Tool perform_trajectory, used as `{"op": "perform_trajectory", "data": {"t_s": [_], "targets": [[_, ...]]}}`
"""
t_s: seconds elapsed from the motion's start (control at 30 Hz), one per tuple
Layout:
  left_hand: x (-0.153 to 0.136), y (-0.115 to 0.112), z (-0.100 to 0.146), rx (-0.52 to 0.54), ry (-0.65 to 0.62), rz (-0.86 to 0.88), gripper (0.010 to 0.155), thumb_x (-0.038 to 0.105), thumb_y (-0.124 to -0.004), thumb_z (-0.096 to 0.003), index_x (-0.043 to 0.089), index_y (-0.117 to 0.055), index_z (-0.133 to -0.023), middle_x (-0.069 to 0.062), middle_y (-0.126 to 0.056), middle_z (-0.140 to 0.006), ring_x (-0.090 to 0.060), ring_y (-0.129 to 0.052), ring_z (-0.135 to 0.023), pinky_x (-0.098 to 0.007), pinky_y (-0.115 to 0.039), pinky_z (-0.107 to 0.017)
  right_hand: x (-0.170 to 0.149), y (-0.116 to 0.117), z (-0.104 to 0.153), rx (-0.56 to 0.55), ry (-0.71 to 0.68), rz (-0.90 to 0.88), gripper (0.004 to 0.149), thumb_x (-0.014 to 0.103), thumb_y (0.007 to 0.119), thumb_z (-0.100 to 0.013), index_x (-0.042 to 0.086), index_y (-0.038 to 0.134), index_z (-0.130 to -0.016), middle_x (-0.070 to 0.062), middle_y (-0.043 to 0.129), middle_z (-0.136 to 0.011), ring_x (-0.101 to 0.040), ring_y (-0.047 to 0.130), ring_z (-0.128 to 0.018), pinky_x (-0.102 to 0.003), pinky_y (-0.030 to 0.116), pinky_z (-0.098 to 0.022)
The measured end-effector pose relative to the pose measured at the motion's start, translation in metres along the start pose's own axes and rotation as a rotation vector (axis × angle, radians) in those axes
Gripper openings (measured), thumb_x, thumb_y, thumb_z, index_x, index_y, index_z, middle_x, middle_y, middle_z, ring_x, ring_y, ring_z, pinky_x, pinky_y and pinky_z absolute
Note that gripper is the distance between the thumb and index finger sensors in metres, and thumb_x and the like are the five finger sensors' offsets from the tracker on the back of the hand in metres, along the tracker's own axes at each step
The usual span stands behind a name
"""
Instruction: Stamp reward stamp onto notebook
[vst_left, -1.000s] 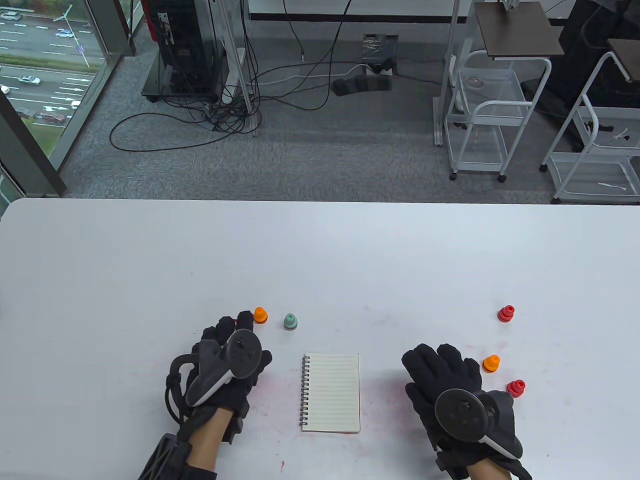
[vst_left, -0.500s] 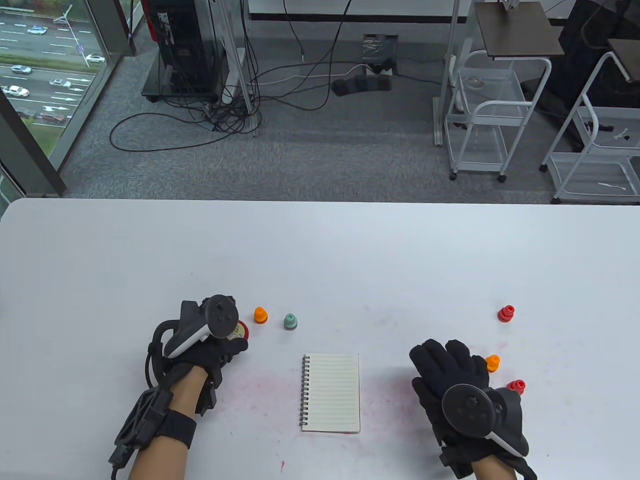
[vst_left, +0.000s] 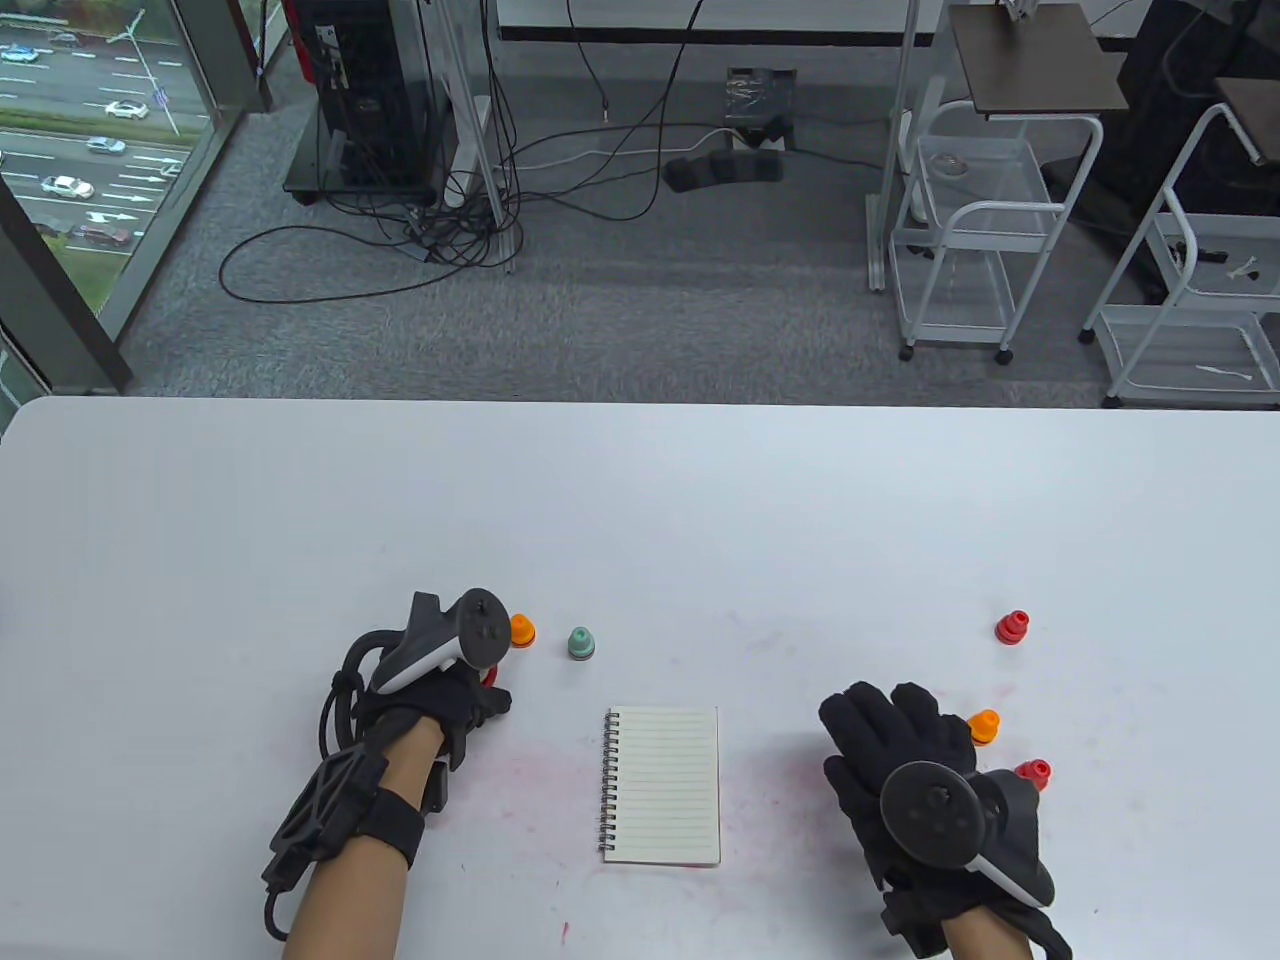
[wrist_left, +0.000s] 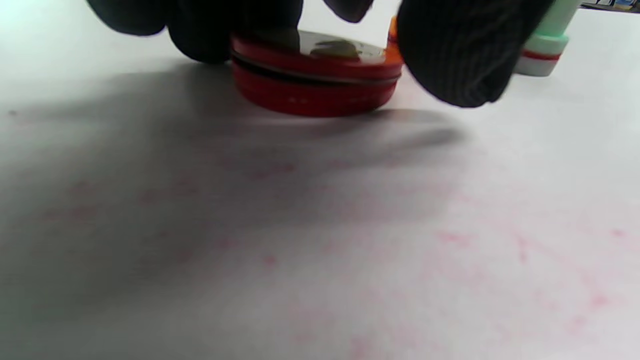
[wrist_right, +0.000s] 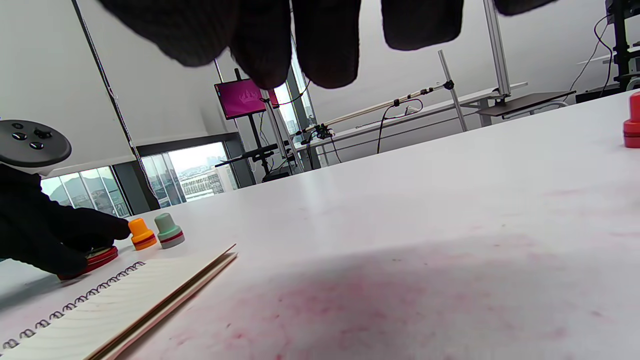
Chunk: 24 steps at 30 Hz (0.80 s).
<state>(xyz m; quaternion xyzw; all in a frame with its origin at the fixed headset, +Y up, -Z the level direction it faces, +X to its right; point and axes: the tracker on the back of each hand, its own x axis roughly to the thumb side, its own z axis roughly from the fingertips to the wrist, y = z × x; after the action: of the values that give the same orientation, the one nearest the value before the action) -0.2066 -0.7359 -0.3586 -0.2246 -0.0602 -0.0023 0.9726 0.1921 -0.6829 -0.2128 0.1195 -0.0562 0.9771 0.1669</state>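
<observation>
A spiral-bound lined notebook (vst_left: 662, 785) lies open on the white table (vst_left: 640, 500) between my hands; it also shows in the right wrist view (wrist_right: 115, 300). My left hand (vst_left: 478, 695) curls over a round red ink pad tin (vst_left: 490, 676). In the left wrist view its fingers (wrist_left: 450, 60) grip the rim of the tin's lid (wrist_left: 315, 55), and a dark seam shows between lid and base. An orange stamp (vst_left: 522, 630) and a green stamp (vst_left: 580, 643) stand just beyond it. My right hand (vst_left: 885, 725) rests flat on the table, empty, right of the notebook.
An orange stamp (vst_left: 984, 726) and a red stamp (vst_left: 1033, 774) stand beside my right hand. Another red stamp (vst_left: 1012, 627) stands farther back. Pink ink smears mark the table around the notebook. The table's far edge drops to a floor with cables and carts.
My left hand swung left off the red tin, then came back and closed its fingers around the lid. My right hand shifted slightly right and now lies still.
</observation>
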Motion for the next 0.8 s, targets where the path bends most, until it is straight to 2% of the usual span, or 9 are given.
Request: {"op": "perform_trajectory", "data": {"t_s": [0.2, 0.47, 0.8], "targets": [[-0.0002, -0.0011, -0.0013, -0.011, 0.004, -0.019, 0.087, 0.051, -0.078, -0.0485, 0.018, -0.035, -0.117, -0.022, -0.045, -0.117, -0.046, -0.060, -0.102, -0.064, -0.059, -0.072, 0.0000, 0.0000, -0.0002, 0.005, -0.001, 0.002, 0.055, 0.040, 0.069, -0.049, 0.022, 0.068, -0.101, -0.014, 0.067, -0.111, -0.059, 0.056, -0.097, -0.080, 0.051, -0.063], [-0.0027, -0.0012, -0.0021, 0.004, -0.007, -0.027, 0.081, 0.047, -0.078, -0.0497, 0.017, -0.040, -0.115, -0.021, -0.052, -0.113, -0.043, -0.063, -0.099, -0.059, -0.062, -0.071, -0.0002, -0.0001, -0.0002, 0.010, 0.000, 0.004, 0.055, 0.040, 0.069, -0.049, 0.022, 0.068, -0.101, -0.013, 0.067, -0.111, -0.059, 0.056, -0.097, -0.080, 0.052, -0.063], [-0.0067, 0.0035, -0.0015, 0.113, -0.063, -0.102, 0.088, 0.057, -0.084, -0.0447, 0.004, -0.054, -0.108, -0.019, -0.073, -0.102, -0.039, -0.084, -0.082, -0.052, -0.078, -0.062, 0.0001, -0.0001, -0.0001, 0.009, -0.004, 0.005, 0.055, 0.040, 0.069, -0.049, 0.022, 0.068, -0.101, -0.014, 0.067, -0.111, -0.059, 0.056, -0.097, -0.080, 0.053, -0.063]]}}
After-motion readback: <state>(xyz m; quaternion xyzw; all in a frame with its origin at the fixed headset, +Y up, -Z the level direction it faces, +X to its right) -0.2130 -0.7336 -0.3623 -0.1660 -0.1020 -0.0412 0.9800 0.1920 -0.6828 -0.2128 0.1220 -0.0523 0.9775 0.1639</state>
